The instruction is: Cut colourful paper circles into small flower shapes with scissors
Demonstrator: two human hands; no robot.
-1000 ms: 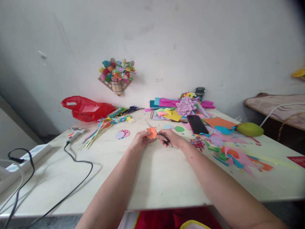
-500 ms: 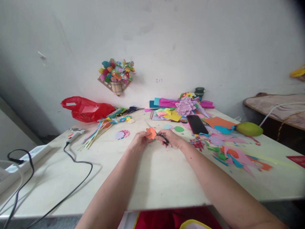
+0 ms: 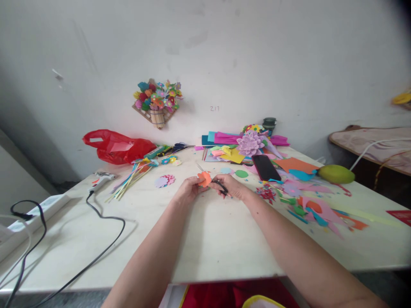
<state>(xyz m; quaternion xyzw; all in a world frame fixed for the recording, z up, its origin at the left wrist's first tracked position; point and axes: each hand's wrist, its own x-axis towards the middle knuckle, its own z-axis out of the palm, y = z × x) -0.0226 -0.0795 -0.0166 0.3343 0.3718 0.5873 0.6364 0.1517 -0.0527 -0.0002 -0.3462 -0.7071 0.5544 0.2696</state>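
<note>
Near the middle of the table, my left hand (image 3: 189,188) pinches an orange flower cutout (image 3: 204,179) by its left edge. My right hand (image 3: 229,185) is closed around black-handled scissors (image 3: 219,187), whose blades point away to the upper left. The blades pass at or behind the flower; whether they touch it I cannot tell. Left of my hands lie round scalloped cutouts (image 3: 165,181) in lilac and pink. A green leaf-shaped piece (image 3: 241,173) lies just beyond my right hand.
A glue gun (image 3: 102,181) with a black cord and a power strip (image 3: 38,216) are at left. Behind are a red plastic bag (image 3: 123,147) and thin sticks (image 3: 130,182). To the right lie a phone (image 3: 265,167), coloured scraps (image 3: 316,209) and a green-yellow fruit (image 3: 336,173).
The orange flower has turned or shifted very slightly between my hands. Both hands and the scissors stay in nearly the same place.
</note>
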